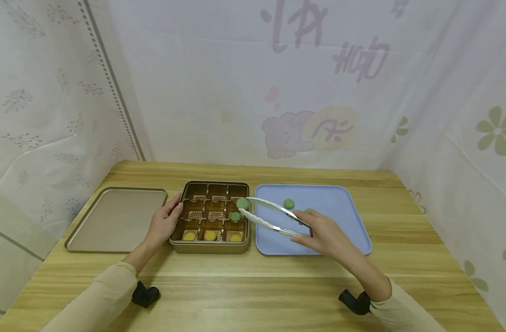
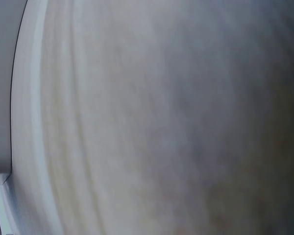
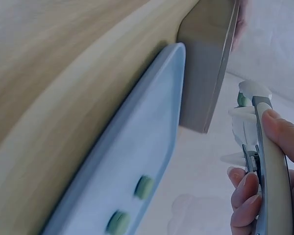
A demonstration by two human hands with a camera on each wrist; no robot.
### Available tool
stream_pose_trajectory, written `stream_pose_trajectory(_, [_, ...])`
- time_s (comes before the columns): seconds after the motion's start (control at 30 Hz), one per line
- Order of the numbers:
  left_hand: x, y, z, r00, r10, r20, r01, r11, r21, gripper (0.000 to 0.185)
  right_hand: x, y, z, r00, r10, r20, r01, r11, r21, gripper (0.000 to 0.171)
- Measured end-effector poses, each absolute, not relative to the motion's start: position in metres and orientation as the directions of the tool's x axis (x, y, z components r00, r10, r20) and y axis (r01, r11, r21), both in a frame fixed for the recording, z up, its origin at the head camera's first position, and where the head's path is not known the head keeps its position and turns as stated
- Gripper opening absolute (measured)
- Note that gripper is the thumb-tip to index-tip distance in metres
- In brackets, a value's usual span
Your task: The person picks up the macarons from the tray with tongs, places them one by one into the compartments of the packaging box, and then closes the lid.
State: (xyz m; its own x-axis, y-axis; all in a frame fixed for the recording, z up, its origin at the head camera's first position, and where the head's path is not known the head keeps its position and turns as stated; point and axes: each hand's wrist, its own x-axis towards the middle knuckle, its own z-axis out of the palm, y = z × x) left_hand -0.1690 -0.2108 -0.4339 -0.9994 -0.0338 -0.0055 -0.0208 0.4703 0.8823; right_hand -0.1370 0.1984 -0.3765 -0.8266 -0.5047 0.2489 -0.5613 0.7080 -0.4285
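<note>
Between left hand (straight-fingered, touching box) and right hand, clamped on tongs, is a green piece.

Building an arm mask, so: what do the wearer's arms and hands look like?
Left sleeve and right sleeve: plain, pale beige, ending short of the wrists. Left hand and right hand: bare, no gloves. A stubby black device shows beside each cuff: left device, right device. No cables visible.

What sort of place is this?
Probably a small curtained-off work corner: a wooden table, printed sheets on three sides, and a blue tray with green pieces on it.
</note>
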Motion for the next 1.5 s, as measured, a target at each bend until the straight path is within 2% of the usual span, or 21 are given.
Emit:
stream_pose_trajectory(0.43, [-0.168, -0.210, -0.434, -0.999, -0.034, -0.010, -0.024, 0.462, 0.887, 0.055, -0.152, 0.156, -0.375, -0.816, -0.543, 0.200, -0.576, 0.732, -0.364, 0.058])
stream_pose_trajectory(0.7, [-0.167, -0.211, -0.433, -0.999, -0.039, -0.015, -0.031, 0.458, 0.888, 0.054, -0.155, 0.144, -0.376, -0.816, -0.558, 0.153, -0.567, 0.719, -0.402, 0.060])
stream_pose_trajectory(1.27, [-0.168, -0.211, -0.433, -0.999, -0.040, -0.015, -0.032, 0.466, 0.884, 0.054, -0.164, 0.125, -0.372, -0.829, -0.552, 0.089, -0.543, 0.759, -0.359, 0.057])
stream_pose_trajectory(1.5, [-0.169, -0.211, -0.433, -0.999, -0.043, -0.020, -0.038, 0.466, 0.884, 0.055, -0.168, 0.123, -0.369, -0.818, -0.571, 0.065, -0.549, 0.743, -0.382, 0.057])
